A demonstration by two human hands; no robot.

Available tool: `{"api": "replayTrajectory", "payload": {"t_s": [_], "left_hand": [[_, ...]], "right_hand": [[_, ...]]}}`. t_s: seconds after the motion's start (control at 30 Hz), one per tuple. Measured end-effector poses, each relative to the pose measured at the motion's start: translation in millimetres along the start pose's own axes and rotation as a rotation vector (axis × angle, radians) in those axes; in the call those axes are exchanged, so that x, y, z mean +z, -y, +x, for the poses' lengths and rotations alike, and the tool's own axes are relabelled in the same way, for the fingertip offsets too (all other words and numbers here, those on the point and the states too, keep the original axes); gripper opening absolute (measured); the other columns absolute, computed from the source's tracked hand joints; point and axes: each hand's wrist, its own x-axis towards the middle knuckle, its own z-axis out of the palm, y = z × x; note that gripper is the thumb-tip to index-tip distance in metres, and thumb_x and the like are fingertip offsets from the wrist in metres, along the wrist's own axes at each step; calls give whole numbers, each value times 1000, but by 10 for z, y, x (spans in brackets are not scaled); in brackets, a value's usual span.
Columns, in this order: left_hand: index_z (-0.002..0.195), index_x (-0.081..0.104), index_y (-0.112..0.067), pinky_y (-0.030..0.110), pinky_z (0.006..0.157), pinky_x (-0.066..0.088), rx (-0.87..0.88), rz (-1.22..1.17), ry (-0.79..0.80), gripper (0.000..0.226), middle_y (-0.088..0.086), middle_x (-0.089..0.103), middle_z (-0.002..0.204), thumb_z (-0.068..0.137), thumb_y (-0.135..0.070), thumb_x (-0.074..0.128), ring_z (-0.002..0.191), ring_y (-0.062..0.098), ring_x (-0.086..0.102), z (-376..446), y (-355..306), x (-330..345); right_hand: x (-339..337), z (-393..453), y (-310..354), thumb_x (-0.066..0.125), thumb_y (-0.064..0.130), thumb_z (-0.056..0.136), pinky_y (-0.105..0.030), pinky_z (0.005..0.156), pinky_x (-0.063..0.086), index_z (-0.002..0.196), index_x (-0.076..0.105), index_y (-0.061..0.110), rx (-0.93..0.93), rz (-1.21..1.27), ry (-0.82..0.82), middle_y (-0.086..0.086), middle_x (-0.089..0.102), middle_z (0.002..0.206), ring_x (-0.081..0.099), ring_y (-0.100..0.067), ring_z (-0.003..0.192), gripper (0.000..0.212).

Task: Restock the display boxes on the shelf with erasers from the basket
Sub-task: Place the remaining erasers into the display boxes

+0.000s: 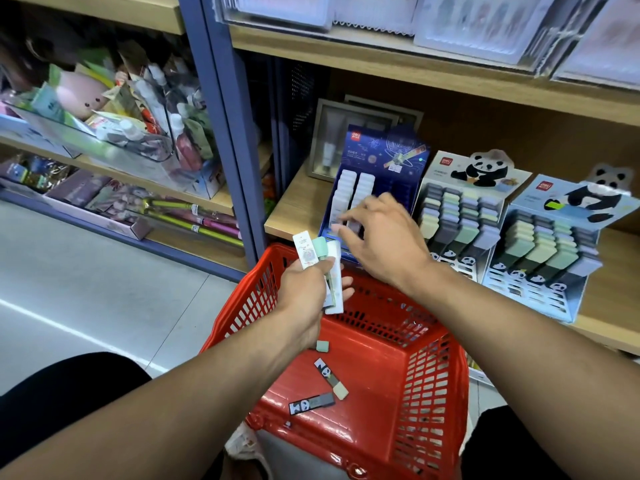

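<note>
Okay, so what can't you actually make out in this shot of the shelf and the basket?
- Right hand covers the blue display box's front rows: whether it holds an eraser is unclear.
- Left hand hides the lower ends of the erasers in its grip.
- Box print is too small to read.
- Top-shelf packs are blurred and cut off.

The word "deli" is in white letters on a little red square at the top left of the blue box point(375, 157). The same red "deli" mark is on the first panda box point(446, 169) and the second panda box point(543, 192). The other writing on the boxes is too small and blurry to read.
</note>
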Motion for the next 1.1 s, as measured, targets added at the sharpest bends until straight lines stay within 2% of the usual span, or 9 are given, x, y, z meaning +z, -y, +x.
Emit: {"api": "replayTrajectory", "payload": {"t_s": [0.13, 0.2, 0.27, 0.37, 0.47, 0.53, 0.67, 0.87, 1.1], "left_hand": [[130, 60, -9, 32, 60, 59, 37, 36, 30, 28, 20, 73, 103, 103, -9, 53, 71, 23, 74, -7, 2, 7], [131, 59, -9, 32, 60, 58, 46, 35, 27, 29, 20, 73, 102, 103, -9, 52, 70, 23, 74, -5, 13, -5], [131, 58, -10, 32, 60, 58, 53, 38, 22, 29, 18, 74, 101, 103, -9, 52, 73, 25, 75, -1, 16, -11], [127, 59, -8, 38, 65, 62, 55, 43, -15, 24, 17, 75, 97, 104, -11, 52, 77, 27, 75, 16, 12, -6], [123, 57, -8, 41, 75, 63, 57, 46, -131, 21, 13, 73, 97, 103, -10, 53, 83, 28, 74, 83, 25, -47], [123, 54, -7, 36, 68, 63, 22, -8, -155, 20, 13, 70, 98, 104, -10, 51, 80, 27, 74, 94, 29, -70], [128, 52, -9, 34, 61, 63, -29, -18, -146, 24, 13, 71, 96, 105, -14, 49, 71, 25, 72, 79, 35, -67], [131, 48, -8, 32, 55, 60, -47, -20, -108, 26, 15, 73, 95, 107, -15, 41, 61, 22, 70, 33, 15, -64], [119, 55, -14, 29, 59, 59, -7, 27, -82, 16, 12, 73, 101, 103, -15, 54, 70, 19, 71, 23, 8, -122]], "right_hand": [[-21, -37, 61, 56, 51, 94, -38, 88, 51, 106, 71, 35, 22, 184, 212, 10, 69, 100, 55, -9, 106, 24], [-65, -14, 64, 62, 46, 93, -33, 79, 53, 99, 74, 33, 54, 263, 240, 10, 71, 90, 62, -2, 87, 18], [-142, 44, 51, 69, 39, 92, -17, 60, 46, 98, 77, 31, 94, 361, 323, 9, 70, 77, 61, 4, 63, 13], [-224, 115, -7, 76, 34, 89, -14, 62, 43, 104, 78, 29, 141, 470, 392, 10, 72, 79, 61, 3, 59, 16], [-222, 170, -46, 77, 26, 88, -27, 59, 56, 106, 76, 24, 286, 638, 226, 5, 72, 75, 62, -4, 56, 18], [-197, 203, -73, 78, 21, 87, -38, 72, 62, 99, 75, 22, 338, 737, 40, 2, 74, 76, 70, -13, 63, 12], [-125, 172, -59, 74, 19, 90, -30, 77, 57, 95, 66, 25, 241, 547, -118, 11, 70, 83, 67, -10, 81, 11], [57, 116, -31, 64, 22, 97, -37, 76, 55, 98, 58, 29, 124, 347, -48, 7, 65, 90, 61, -11, 83, 9], [54, 160, -47, 68, 30, 93, -36, 81, 51, 101, 65, 31, 113, 205, -64, 2, 58, 94, 57, -19, 90, 8]]}}
